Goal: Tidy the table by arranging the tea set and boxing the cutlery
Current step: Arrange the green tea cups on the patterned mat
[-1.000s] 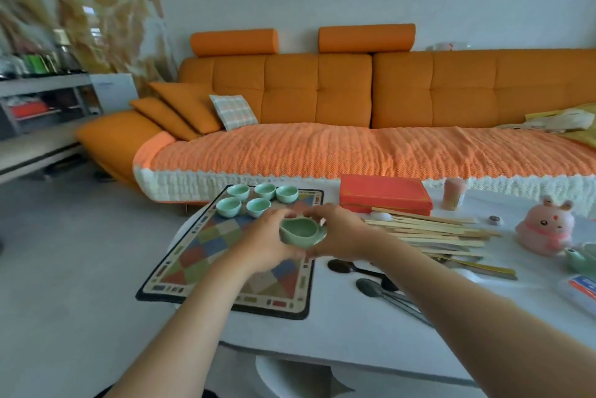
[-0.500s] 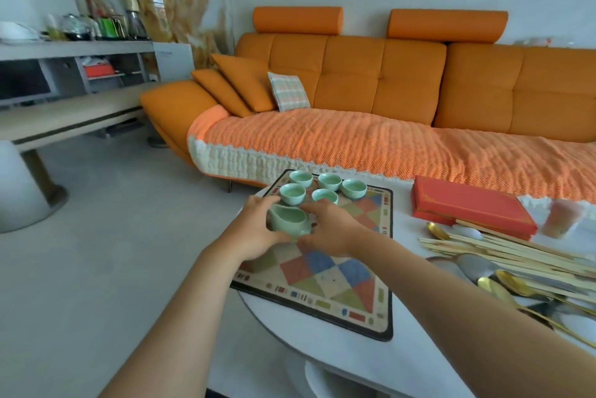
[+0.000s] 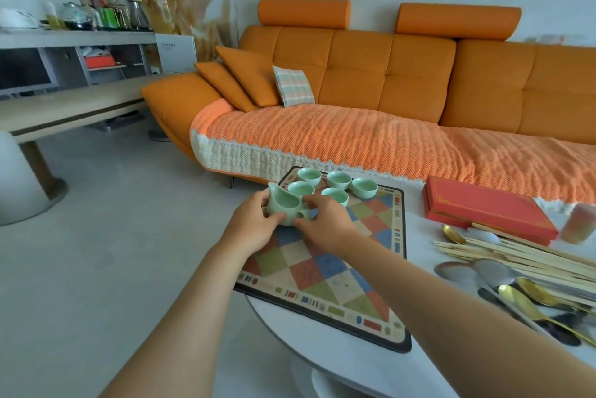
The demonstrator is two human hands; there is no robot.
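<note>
1. Gripping a pale green tea pitcher [image 3: 283, 204], the left hand [image 3: 254, 225] and right hand [image 3: 325, 225] clasp its sides at the chequered mat's [image 3: 322, 281] far-left corner, beside five matching cups [image 3: 338, 179].
2. Tea-set arranging seems underway; next, set it down gently and release.
3. Chopsticks [image 3: 516, 257] and spoons [image 3: 524, 299] lie unboxed by the red box [image 3: 483, 204]; no writing legible.

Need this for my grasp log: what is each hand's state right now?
Left hand: holding the pitcher.
Right hand: holding the same pitcher, fingers curled on it.
</note>
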